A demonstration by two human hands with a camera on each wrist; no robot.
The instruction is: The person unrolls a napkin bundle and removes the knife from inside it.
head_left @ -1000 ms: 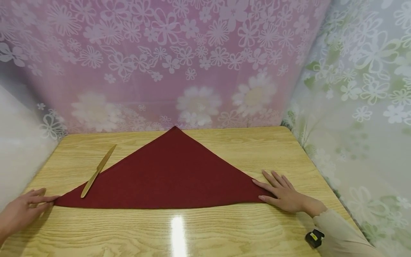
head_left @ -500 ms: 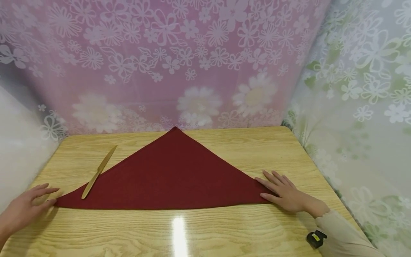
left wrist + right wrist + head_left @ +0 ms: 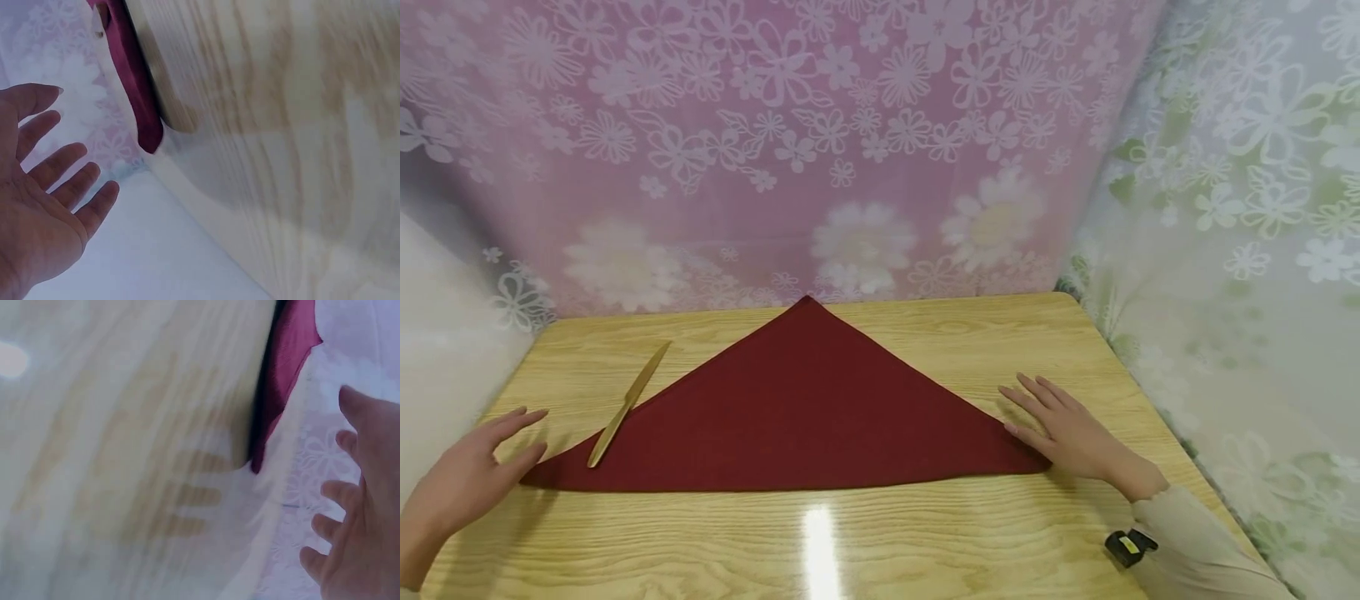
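Observation:
A dark red cloth (image 3: 790, 408), folded into a triangle, lies on the wooden table with its peak at the far edge. Across its left end rests a gold table knife (image 3: 628, 404), the blade pointing away past the cloth's edge. My left hand (image 3: 467, 475) hovers by the left corner, fingers spread and holding nothing; the left wrist view shows the cloth corner (image 3: 150, 134) apart from the fingers. Over the right corner is my right hand (image 3: 1071, 433), also raised with spread fingers. In the right wrist view a gap separates it from the cloth (image 3: 290, 369).
A wooden table (image 3: 700, 542) carries everything. Behind it hangs a pink flowered curtain (image 3: 737, 192), with a pale floral sheet (image 3: 1240, 333) along the right side. A black strap piece (image 3: 1129, 547) is at the right sleeve.
The left hand has let go of the cloth's left corner and lifted. My right hand has risen off the right corner, uncovering it. Cloth and knife stay put.

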